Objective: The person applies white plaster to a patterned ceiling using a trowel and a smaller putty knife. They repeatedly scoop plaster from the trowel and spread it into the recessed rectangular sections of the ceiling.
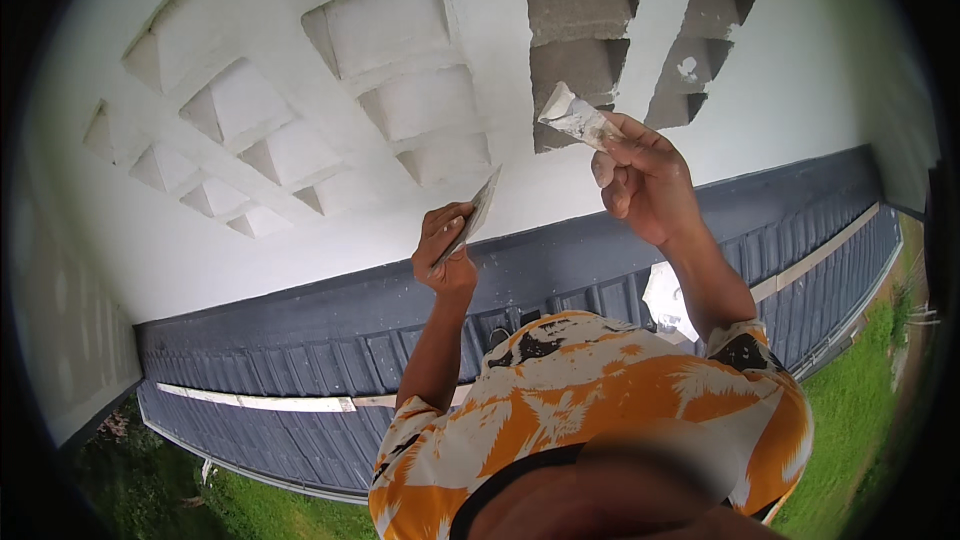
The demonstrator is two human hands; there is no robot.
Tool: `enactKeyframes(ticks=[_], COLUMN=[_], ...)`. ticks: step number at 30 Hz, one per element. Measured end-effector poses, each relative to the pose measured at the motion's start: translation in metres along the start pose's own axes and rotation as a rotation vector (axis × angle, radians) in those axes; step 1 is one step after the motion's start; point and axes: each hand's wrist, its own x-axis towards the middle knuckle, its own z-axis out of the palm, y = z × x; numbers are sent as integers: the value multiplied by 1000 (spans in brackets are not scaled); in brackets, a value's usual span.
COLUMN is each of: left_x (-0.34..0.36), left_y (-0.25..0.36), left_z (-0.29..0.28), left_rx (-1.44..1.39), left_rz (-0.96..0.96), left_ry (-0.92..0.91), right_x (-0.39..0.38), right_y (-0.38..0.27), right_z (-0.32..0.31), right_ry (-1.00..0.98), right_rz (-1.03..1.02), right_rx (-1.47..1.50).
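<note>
My right hand (648,172) is raised and pinches a putty knife (580,120), its wide blade smeared with white filler. The blade is in front of the bare grey-brown recesses (575,65) in the white wall (800,90). Lower and to the left, my left hand (445,248) is closed round a thin flat plate (483,204), seen nearly edge-on and tilted up. Whether filler lies on that plate I cannot tell. White-coated recesses (400,25) run along the wall left of the bare ones.
Below the wall lies a dark ribbed roof (330,355) with a pale wooden batten (250,400) along it. A white object (668,298), partly hidden by my right arm, sits on the roof. Beyond the roof's edge is grass (850,400) far below.
</note>
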Motion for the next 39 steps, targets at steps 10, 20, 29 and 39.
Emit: enactKeyframes(ticks=[10, 20, 29, 39], left_x=[-42, -66, -89, -88], left_y=[-6, 8, -3, -22], left_z=[-10, -24, -50, -61], left_rx=[-401, -365, -423, -429], left_rz=[-796, -946, -1008, -1055], left_ry=[451, 543, 614, 561], right_x=[95, 211, 215, 209], right_y=[-134, -205, -205, -228], right_z=[4, -1, 4, 15], right_ry=[742, 707, 862, 377], right_rz=[-1317, -1343, -1208, -802], right_rx=[-1744, -2512, -2596, -2824])
